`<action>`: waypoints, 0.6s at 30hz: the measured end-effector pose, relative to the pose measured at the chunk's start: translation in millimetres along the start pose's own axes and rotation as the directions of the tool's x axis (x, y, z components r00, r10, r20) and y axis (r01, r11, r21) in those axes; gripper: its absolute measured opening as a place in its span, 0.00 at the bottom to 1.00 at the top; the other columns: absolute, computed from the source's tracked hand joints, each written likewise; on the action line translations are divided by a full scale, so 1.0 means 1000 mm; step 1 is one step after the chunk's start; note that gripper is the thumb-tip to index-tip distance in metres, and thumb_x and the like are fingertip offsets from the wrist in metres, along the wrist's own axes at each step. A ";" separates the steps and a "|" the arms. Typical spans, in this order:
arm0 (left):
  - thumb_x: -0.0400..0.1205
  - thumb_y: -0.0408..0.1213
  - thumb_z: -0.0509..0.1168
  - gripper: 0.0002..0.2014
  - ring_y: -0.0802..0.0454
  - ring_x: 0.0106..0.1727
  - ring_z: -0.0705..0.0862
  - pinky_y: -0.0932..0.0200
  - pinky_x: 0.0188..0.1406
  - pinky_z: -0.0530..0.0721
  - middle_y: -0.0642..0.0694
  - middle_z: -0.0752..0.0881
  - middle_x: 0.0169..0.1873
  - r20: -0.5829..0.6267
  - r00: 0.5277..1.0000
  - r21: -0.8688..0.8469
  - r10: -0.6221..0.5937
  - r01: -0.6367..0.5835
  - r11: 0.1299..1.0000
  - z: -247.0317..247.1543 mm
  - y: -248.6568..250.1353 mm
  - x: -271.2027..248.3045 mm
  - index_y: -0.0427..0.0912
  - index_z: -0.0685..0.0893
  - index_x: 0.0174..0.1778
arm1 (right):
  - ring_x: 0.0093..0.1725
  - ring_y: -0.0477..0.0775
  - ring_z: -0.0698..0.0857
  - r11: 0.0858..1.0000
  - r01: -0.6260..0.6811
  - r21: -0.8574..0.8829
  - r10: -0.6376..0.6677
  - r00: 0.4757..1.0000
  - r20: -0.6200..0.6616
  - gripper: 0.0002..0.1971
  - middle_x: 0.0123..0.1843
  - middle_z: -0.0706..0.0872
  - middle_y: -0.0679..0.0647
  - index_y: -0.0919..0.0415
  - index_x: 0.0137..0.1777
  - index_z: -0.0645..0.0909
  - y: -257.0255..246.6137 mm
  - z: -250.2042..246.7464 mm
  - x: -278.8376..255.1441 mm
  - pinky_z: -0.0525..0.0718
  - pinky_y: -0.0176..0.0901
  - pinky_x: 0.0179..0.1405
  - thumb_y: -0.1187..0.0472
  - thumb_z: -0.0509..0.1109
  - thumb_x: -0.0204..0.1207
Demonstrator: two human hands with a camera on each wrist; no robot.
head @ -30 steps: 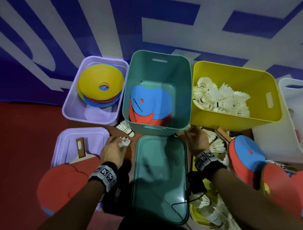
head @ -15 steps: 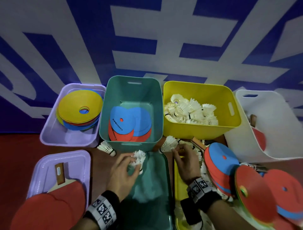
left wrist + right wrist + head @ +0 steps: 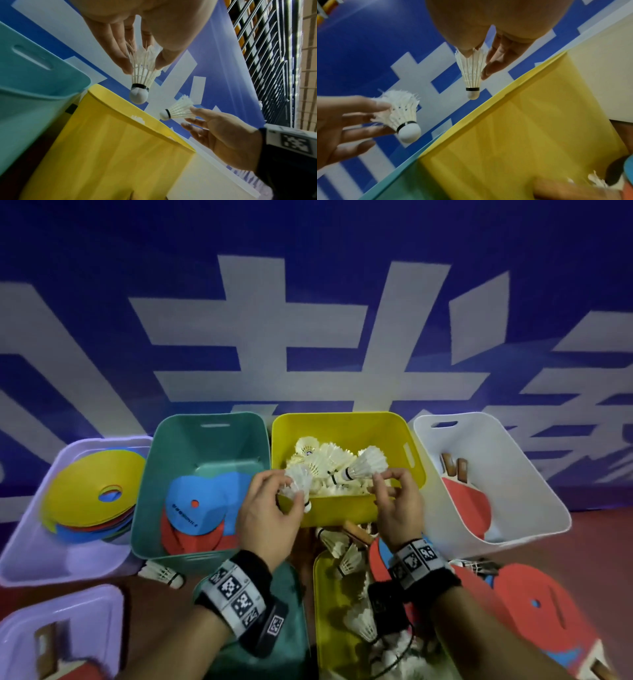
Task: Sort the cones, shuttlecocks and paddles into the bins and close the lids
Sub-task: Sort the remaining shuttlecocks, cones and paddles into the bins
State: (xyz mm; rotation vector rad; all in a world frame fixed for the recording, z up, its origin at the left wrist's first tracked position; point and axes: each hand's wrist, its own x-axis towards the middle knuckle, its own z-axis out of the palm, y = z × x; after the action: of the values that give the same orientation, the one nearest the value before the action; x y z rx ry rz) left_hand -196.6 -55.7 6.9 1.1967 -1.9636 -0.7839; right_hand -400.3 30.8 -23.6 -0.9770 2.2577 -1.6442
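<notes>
Black wristbands (image 3: 424, 566) with white square-code markers on both wrists

This looks like a sports hall. A blue banner (image 3: 308, 302) with big white characters runs along the back, above a red floor (image 3: 599, 529). Metal fencing (image 3: 267, 54) rises beside it in the left wrist view. Bins on the floor hold shuttlecocks (image 3: 329, 460), paddles (image 3: 464, 501) and flat cones (image 3: 92, 491).

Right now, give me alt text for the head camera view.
Each hand, left hand and right hand, pinches a white feather shuttlecock over the yellow plastic bin of shuttlecocks. A teal bin of flat cones stands left of it.
</notes>
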 end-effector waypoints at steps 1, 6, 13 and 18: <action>0.80 0.44 0.72 0.07 0.54 0.54 0.81 0.53 0.53 0.83 0.55 0.81 0.61 0.010 1.000 0.032 -0.008 0.007 0.999 0.004 0.003 0.011 0.47 0.83 0.49 | 0.37 0.44 0.88 0.999 -0.035 0.006 0.035 0.999 -0.030 0.07 0.41 0.89 0.53 0.49 0.46 0.77 0.002 -0.003 0.012 0.82 0.45 0.32 0.49 0.69 0.82; 0.81 0.46 0.70 0.08 0.55 0.53 0.80 0.54 0.54 0.82 0.56 0.78 0.64 0.072 0.996 0.129 -0.056 0.047 0.990 0.035 0.013 0.048 0.49 0.84 0.52 | 0.37 0.43 0.88 0.992 -0.123 -0.019 0.121 0.988 -0.097 0.09 0.42 0.89 0.51 0.53 0.45 0.78 0.021 -0.004 0.051 0.81 0.39 0.34 0.49 0.69 0.82; 0.82 0.47 0.69 0.11 0.57 0.59 0.79 0.61 0.53 0.77 0.58 0.75 0.68 0.225 0.969 0.162 -0.099 0.063 0.985 0.084 0.021 0.063 0.53 0.82 0.59 | 0.44 0.53 0.88 0.987 -0.157 -0.013 0.156 0.984 -0.085 0.08 0.47 0.87 0.50 0.47 0.47 0.77 0.048 0.007 0.072 0.84 0.44 0.45 0.45 0.65 0.81; 0.82 0.45 0.69 0.20 0.57 0.65 0.79 0.55 0.67 0.80 0.58 0.72 0.73 0.334 0.939 0.129 -0.086 0.044 0.991 0.087 0.007 0.053 0.55 0.78 0.70 | 0.47 0.50 0.90 0.994 -0.102 0.027 0.102 0.995 -0.004 0.14 0.58 0.84 0.45 0.44 0.57 0.76 0.049 0.006 0.066 0.90 0.55 0.47 0.39 0.64 0.77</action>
State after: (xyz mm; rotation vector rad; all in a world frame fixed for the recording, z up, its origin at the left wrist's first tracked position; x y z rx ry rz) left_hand -287.8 -89.3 -23.8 1.2686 -2.2881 -0.9715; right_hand -467.7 -5.4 -55.4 -0.8375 2.2438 -1.6316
